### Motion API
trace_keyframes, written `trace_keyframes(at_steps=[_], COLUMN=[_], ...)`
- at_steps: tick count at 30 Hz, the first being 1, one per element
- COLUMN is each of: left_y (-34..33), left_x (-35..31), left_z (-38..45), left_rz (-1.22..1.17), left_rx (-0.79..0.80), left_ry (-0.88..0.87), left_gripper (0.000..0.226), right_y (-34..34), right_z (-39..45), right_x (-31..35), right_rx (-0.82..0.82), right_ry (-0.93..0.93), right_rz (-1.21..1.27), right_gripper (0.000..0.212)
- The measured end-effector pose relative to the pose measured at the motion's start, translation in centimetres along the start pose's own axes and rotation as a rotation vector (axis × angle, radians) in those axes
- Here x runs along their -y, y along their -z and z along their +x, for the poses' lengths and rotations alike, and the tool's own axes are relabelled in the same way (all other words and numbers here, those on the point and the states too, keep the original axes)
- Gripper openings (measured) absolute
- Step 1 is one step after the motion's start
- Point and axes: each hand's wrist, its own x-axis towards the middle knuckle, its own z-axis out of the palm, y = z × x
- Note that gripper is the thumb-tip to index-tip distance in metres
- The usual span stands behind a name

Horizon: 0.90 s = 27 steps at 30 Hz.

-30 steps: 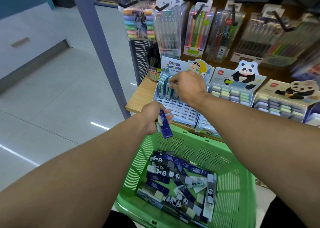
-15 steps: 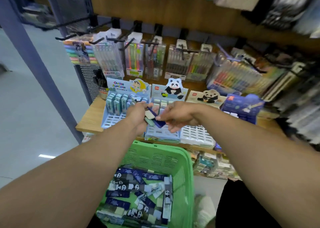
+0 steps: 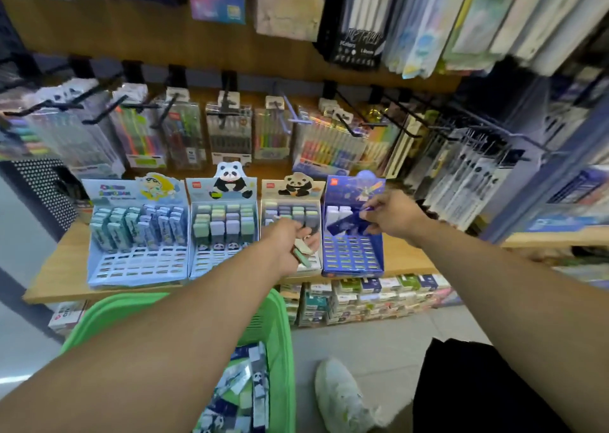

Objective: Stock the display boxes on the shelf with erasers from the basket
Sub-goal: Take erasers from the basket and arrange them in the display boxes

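Note:
Several display boxes stand in a row on the wooden shelf (image 3: 62, 261). My right hand (image 3: 393, 215) pinches a dark blue eraser (image 3: 346, 223) over the dark blue display box (image 3: 352, 258) at the right end of the row. My left hand (image 3: 286, 245) grips a few pale erasers (image 3: 304, 251) in front of the brown-panda box (image 3: 290, 198). To the left stand a panda box (image 3: 224, 235) and a light blue cartoon box (image 3: 138, 241), both partly filled. The green basket (image 3: 280, 340) with several erasers sits low, under my left forearm.
Pen and marker packs hang on black hooks (image 3: 227, 129) behind the boxes. More small boxed stock (image 3: 362, 301) is stacked under the shelf. A black mesh holder (image 3: 43, 189) stands at the left end. My white shoe (image 3: 342, 396) is on the tiled floor.
My right hand took the dark blue eraser from my left hand and carried it right to the dark blue box. My view swung right and up along the shelf.

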Motion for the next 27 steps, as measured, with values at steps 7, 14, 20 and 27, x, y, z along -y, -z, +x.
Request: trace_keyframes(at_steps=[7,14,20,27], left_y=[-1.7,-1.2,-0.6,-0.8], left_x=[1.1,1.1,0.6,0.9], left_z=[0.5,2.0,2.8,3.6], left_rz=[0.161,0.276,0.321,0.342], left_rx=[0.153,0.146,0.115,0.105], left_ry=[0.092,0.109,0.087,0.099], left_gripper=[0.038,0.039,0.014,0.020], right_y=[1.0,0.0,-0.2,-0.9], right_z=[1.8,5.6,7.1,6.8], right_x=[-4.6,-5.5,-6.5,-6.7], right_rx=[-0.089,-0.136,-0.090,-0.037], right_ry=[0.087,0.193,0.212,0.299], right_rz=[-0.321,-0.454,-0.462,-0.517], right_gripper=[0.021,0.009,0.009,0.012])
